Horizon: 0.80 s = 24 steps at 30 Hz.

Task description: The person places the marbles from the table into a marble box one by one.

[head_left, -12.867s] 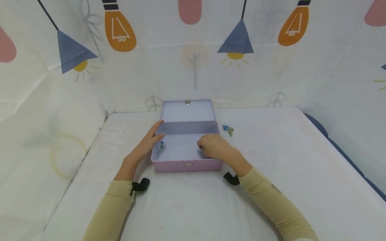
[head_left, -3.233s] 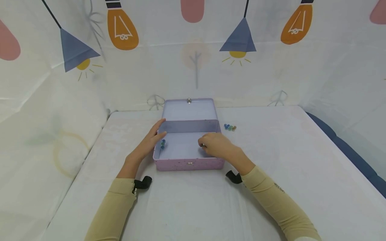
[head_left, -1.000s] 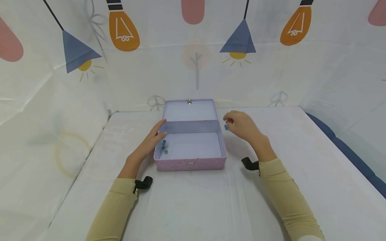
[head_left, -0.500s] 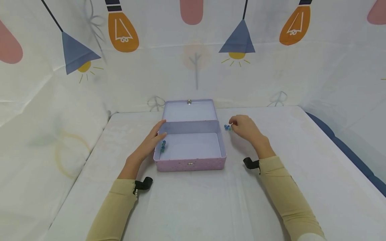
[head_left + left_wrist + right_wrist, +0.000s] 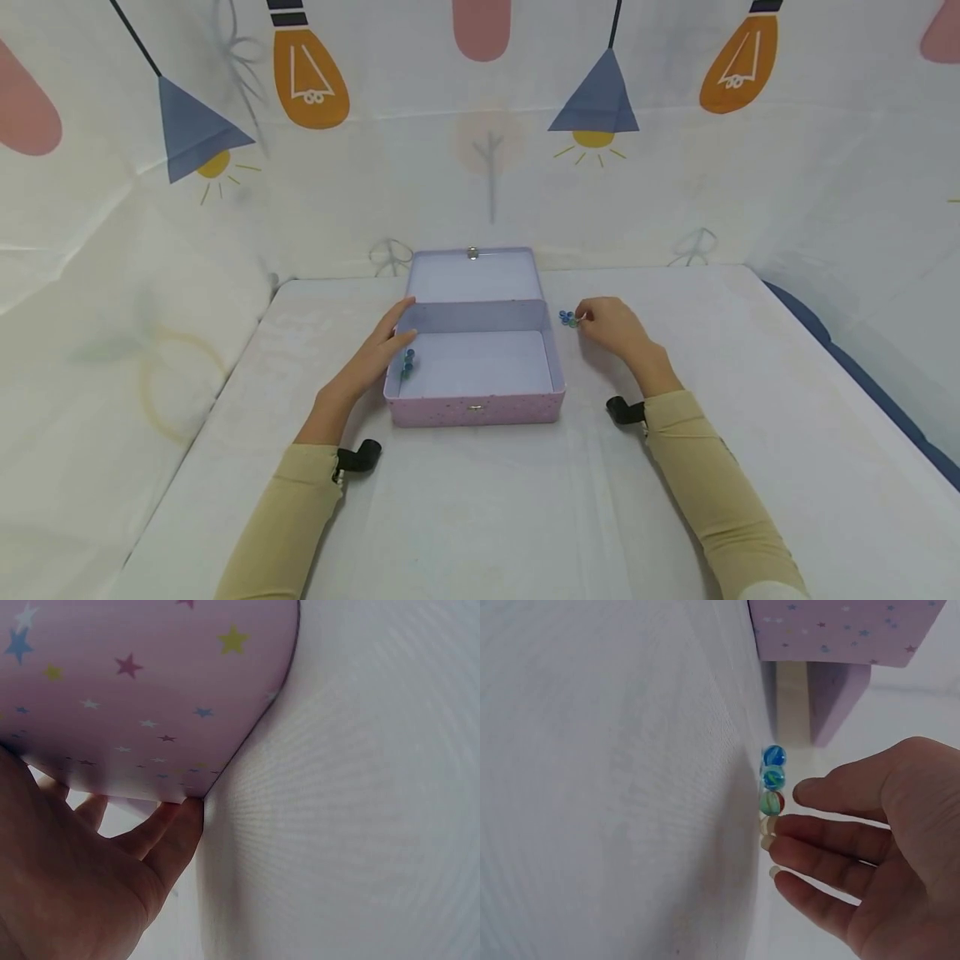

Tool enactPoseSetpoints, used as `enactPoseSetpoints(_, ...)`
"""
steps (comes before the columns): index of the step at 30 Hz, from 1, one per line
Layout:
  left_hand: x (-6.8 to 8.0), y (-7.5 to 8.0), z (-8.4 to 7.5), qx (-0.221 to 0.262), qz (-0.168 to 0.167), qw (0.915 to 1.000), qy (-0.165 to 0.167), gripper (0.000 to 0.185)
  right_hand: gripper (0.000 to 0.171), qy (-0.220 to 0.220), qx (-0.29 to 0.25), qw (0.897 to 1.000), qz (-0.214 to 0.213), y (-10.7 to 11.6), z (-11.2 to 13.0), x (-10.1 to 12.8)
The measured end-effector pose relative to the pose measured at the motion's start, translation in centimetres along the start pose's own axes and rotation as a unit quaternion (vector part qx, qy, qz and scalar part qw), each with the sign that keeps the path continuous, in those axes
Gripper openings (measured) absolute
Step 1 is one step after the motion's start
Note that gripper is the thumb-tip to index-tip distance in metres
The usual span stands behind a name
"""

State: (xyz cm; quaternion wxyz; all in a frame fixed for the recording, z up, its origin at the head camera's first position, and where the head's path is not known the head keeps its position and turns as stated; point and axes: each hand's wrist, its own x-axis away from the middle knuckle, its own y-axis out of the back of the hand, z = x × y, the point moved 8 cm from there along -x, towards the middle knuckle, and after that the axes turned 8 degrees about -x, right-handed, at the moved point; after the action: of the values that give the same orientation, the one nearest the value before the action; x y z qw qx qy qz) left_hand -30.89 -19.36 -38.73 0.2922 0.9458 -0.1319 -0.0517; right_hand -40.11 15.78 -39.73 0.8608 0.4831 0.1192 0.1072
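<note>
The marbles (image 5: 772, 778) lie in a short row just beyond the right hand (image 5: 866, 847), whose fingers (image 5: 821, 838) are loosely spread, holding nothing; the left hand (image 5: 372, 357) rests straight-fingered on the tin (image 5: 480, 408).

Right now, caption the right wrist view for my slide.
Right hand reaches with open fingers toward three marbles on the white table, beside the starred pink tin.
</note>
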Motion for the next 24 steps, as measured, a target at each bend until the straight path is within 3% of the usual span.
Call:
enactPoseSetpoints(5,0.4,0.0,-0.8,-0.006,0.002,1.0000,0.001,0.064,0.031,-0.014,0.001,1.000,-0.010,0.0,-0.7,0.0)
enactPoseSetpoints(11,-0.3,-0.1,0.6,0.000,-0.005,1.0000,-0.008,0.064,0.032,-0.016,0.001,1.000,0.002,-0.2,-1.0,-0.1)
enactPoseSetpoints(16,0.3,0.0,-0.6,0.003,0.000,1.0000,-0.004,0.064,0.029,0.005,0.025,0.999,0.026,-0.7,-0.3,-0.3)
enactPoseSetpoints(24,0.4,-0.1,-0.7,0.004,0.000,1.0000,-0.004,0.064,0.024,0.024,0.042,0.998,0.037,-1.4,0.3,-0.3)
